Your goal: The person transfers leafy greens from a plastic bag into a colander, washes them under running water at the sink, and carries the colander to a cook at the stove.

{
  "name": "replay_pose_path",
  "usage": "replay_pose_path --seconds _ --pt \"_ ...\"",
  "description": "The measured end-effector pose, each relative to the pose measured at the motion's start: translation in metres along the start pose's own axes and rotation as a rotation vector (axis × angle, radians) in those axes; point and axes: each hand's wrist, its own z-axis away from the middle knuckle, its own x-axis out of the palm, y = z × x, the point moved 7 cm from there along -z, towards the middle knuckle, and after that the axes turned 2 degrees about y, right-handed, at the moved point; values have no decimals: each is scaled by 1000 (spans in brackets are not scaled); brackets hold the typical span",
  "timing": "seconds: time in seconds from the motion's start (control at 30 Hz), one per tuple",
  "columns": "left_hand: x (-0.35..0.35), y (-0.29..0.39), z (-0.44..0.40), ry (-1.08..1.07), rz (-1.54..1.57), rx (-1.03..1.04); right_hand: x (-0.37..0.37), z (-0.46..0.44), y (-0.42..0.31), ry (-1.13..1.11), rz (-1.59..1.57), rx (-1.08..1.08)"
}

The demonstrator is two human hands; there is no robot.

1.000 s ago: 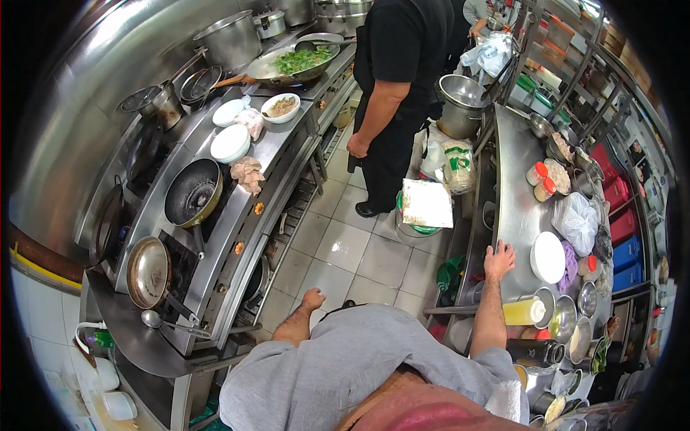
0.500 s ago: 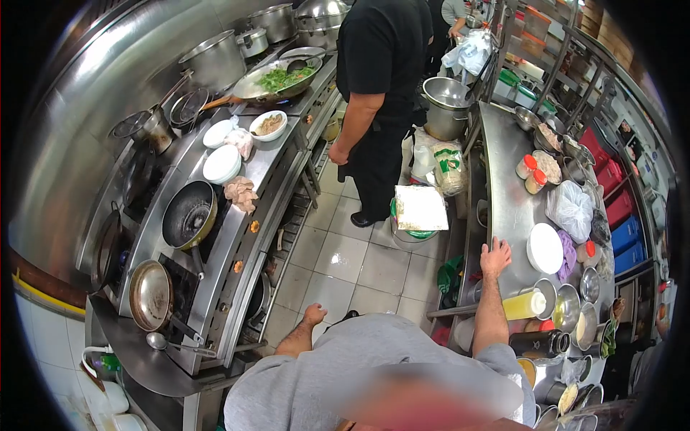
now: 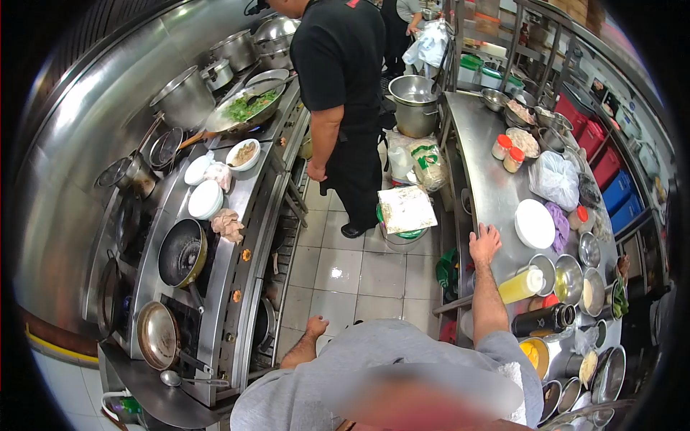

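My right hand rests with spread fingers on the near edge of the steel counter, holding nothing. A white bowl and an oil bottle are the closest things to it. My left hand hangs low over the floor tiles beside the stove, its fingers curled; whether anything is in them is too small to tell. On the stove side are a black wok, a worn steel pan and a ladle.
A person in black stands ahead in the aisle, beside a bucket with a white board on top. Greens lie in a large wok. Metal bowls line the right counter. Another person is farther back.
The whole view has swung, so the stove, counter and person in black appear farther left. That person's head now shows, bent toward the stove. My right hand stays at the counter edge.
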Motion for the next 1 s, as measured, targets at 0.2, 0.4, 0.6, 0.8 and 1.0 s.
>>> replay_pose_path --seconds 0.2,0.4,0.6,0.8,1.0 --pt "4 1 3 4 -37 17 -2 0 0 23 7 -7" --pt "2 9 -5 -2 -29 38 1 -1 1 34 6 -11" --pt "2 14 -6 0 -36 45 -6 0 -2 11 -31 2" --pt "3 19 -7 -35 -37 47 -9 1 -2 26 -45 -7" --pt "-1 26 -4 -37 0 34 -7 1 -1 35 -41 -3"
